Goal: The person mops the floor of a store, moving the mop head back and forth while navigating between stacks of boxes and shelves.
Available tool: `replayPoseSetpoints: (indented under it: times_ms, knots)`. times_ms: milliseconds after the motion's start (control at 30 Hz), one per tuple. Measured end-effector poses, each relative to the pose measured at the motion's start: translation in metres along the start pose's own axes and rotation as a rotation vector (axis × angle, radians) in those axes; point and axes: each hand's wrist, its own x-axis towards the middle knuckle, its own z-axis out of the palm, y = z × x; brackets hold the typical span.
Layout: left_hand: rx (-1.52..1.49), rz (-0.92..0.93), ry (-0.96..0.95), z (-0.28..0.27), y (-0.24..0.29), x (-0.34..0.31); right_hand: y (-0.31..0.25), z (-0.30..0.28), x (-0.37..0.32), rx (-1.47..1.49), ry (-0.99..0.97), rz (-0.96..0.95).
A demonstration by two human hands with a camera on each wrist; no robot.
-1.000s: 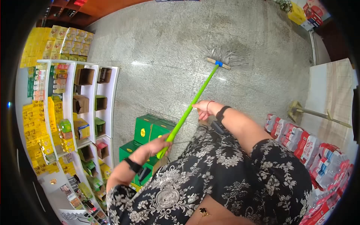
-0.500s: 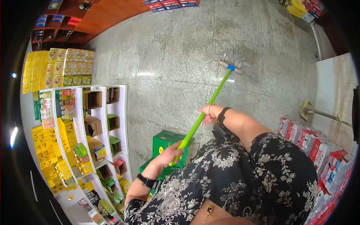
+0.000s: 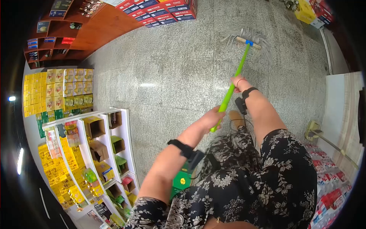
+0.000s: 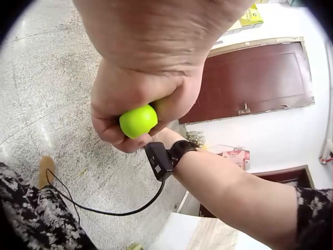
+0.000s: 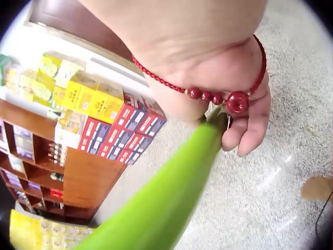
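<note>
The mop head (image 3: 248, 42) has slid farther out across the floor (image 3: 183, 80), and the left arm has stretched forward with it. Its grey strands now lie splayed between the stacked red-and-blue cartons (image 3: 162, 14) and the floor's right-hand edge. The left hand (image 3: 212, 118) wraps tightly round the top end of the green handle (image 3: 228, 97); the right hand (image 3: 239, 84) curls round it lower down. A wide leftward sweep could bump the cartons' near corner, I'd say, and the black cable (image 4: 117, 214) looping beside the tan shoe (image 4: 46, 169) might snag a step.
</note>
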Motion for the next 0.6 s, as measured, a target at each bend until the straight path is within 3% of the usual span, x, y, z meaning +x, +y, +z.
replayPoseSetpoints:
  times_ms: [100,167,267,333,367,433,500,567,600]
  knots:
    - [0.028,0.02,0.016,0.003,0.035,0.039,-0.025,-0.016,0.052,0.029,0.127,0.074]
    - [0.028,0.047,0.03,0.0,0.048,0.049,-0.033,-0.02,0.073,-0.065,0.129,0.035]
    - [0.063,0.032,0.083,-0.021,0.047,0.039,-0.047,-0.005,0.065,0.06,0.079,0.104]
    - [0.067,0.02,0.086,-0.035,0.028,0.028,-0.041,0.015,0.064,-0.243,-0.092,0.0]
    - [0.055,0.023,0.096,-0.041,0.015,0.018,-0.037,0.028,0.06,-0.256,-0.099,-0.006]
    - [0.077,0.024,0.109,-0.05,-0.012,-0.017,-0.019,0.065,0.018,-0.028,-0.012,0.052]
    - [0.089,0.033,0.118,-0.067,-0.054,-0.054,0.001,0.106,-0.031,0.008,-0.009,-0.069]
    - [0.145,0.025,0.186,-0.083,-0.11,-0.102,0.025,0.154,-0.072,0.096,-0.133,-0.025]
    - [0.1,0.003,0.19,-0.089,-0.134,-0.131,0.042,0.179,-0.081,0.104,-0.326,-0.005]
